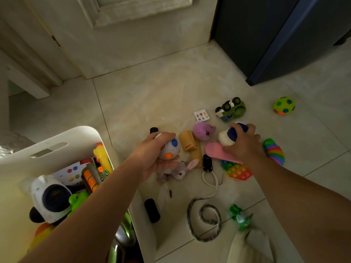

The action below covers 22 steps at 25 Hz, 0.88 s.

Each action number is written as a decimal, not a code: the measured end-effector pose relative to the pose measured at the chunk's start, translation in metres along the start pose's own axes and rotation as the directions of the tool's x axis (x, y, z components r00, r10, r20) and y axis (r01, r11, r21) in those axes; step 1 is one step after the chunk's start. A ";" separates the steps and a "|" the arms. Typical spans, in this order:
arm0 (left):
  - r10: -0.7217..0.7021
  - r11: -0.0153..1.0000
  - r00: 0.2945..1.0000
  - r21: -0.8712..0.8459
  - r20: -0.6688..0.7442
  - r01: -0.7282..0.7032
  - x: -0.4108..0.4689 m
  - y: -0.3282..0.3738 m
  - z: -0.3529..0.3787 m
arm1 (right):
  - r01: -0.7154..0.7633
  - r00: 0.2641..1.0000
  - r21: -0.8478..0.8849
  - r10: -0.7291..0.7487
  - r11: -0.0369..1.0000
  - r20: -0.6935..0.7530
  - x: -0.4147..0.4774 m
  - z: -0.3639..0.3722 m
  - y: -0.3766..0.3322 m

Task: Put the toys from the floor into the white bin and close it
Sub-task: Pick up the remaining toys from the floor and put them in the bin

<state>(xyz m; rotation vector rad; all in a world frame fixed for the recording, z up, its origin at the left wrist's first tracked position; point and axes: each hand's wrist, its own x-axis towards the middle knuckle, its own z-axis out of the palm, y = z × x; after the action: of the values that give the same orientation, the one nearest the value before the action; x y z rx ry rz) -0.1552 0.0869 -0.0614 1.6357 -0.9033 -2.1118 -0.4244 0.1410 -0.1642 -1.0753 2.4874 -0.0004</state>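
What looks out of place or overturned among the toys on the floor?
The green toy truck lies overturned, its black wheels pointing up. The green ball sits apart from the other toys, far right. Nothing looks broken.

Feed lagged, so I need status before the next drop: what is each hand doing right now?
Left hand: grips the white ball with blue and orange dots.
Right hand: grips a white-and-navy toy.

left hand (157, 156) grips puzzle ball (169, 148); right hand (244, 143) grips white-and-blue toy (226, 137); white bin (62, 137) holds toys
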 end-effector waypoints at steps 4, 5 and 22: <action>0.097 0.992 0.994 -0.082 0.057 -0.092 -0.024 0.017 -0.010 | 0.191 0.966 0.313 -0.121 0.930 -0.229 -0.028 -0.015 -0.019; 0.125 0.987 0.990 -0.111 0.068 -0.117 -0.032 0.022 -0.015 | 0.292 0.939 0.440 -0.167 0.849 -0.300 -0.039 -0.022 -0.032; -0.025 0.948 0.983 -0.315 -0.181 -0.034 -0.165 -0.036 -0.219 | 0.165 0.684 0.903 -0.706 0.397 0.185 -0.288 -0.026 -0.288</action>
<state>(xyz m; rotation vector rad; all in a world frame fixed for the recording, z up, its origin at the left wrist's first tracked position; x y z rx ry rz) 0.1050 0.1507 0.0062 1.6198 -0.4786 -1.9419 -0.0596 0.1356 0.0177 -1.0437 1.2386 -0.8644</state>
